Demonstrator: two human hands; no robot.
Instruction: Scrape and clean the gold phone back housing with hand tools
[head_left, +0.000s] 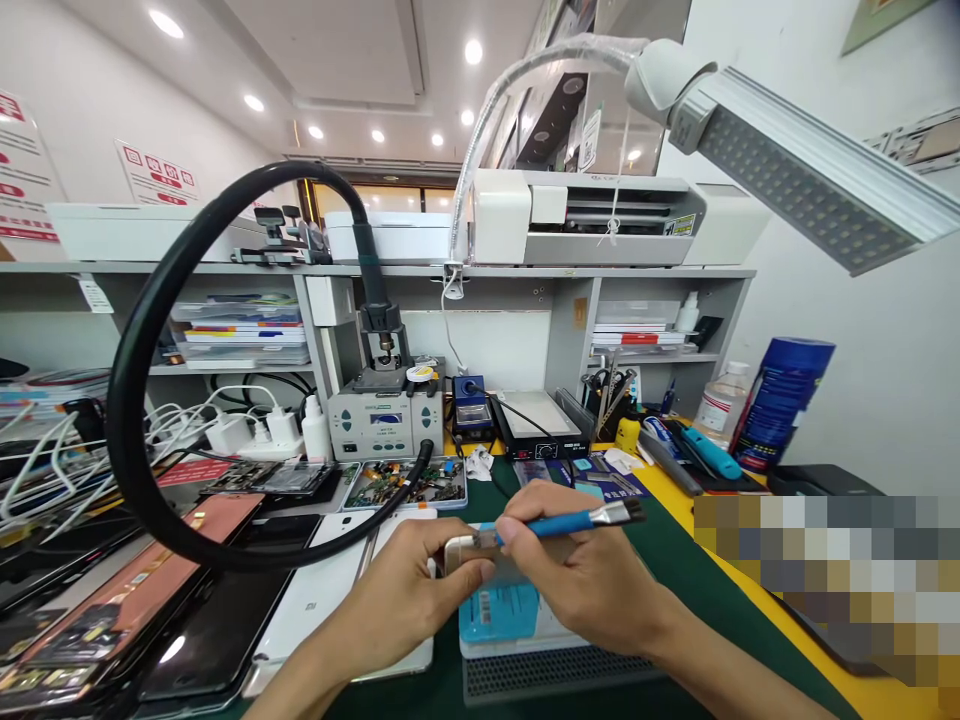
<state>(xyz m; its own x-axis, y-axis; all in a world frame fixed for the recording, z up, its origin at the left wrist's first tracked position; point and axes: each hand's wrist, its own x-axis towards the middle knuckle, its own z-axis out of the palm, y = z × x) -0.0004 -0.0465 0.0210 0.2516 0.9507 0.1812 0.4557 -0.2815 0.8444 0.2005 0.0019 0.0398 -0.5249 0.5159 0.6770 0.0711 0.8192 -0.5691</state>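
Observation:
My left hand [427, 585] grips a white-edged phone [456, 550] between thumb and fingers, its edge turned toward me. My right hand [581, 560] pinches a blue-handled brush [562, 524]. One end of the brush meets the phone's edge near my left thumb; dark bristles stick out at the other end, to the right. Below both hands lies a blue and white packet [499, 610] with a barcode. Under it is a dark perforated pad [555, 678] on the green mat [712, 640]. My right hand covers much of the phone.
A black hose [124, 400] loops across the left from a hot-air station [386, 425]. Phones, including a white one [315, 600], crowd the left. Behind sit a tray of small parts [457, 500] and a heating plate [536, 420]. A lamp [810, 160] hangs upper right.

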